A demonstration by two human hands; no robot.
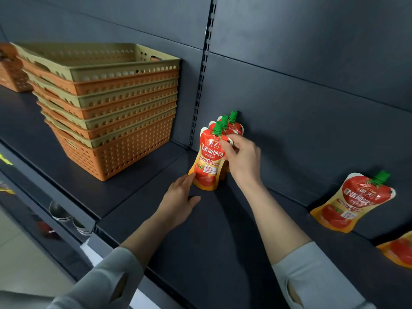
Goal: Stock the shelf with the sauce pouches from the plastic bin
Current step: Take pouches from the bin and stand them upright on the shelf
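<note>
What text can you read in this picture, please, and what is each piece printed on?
"海天": red badge on the front pouch.
"番茄沙司": white characters below that badge.
"海天", "番茄沙…": leaning pouch, last character unclear.
Smaller print on both pouches: too small to read.

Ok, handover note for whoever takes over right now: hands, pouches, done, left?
Left hand: open, fingers touching the base of the front red-and-yellow, green-capped sauce pouch.
Right hand: pinches that pouch's upper edge.
Done: it stands in a row with two rear pouches by the left upright of the dark metal shelf.
Left: leaning pouch on the back panel and edge pouch at far right probably need lining up.
</note>
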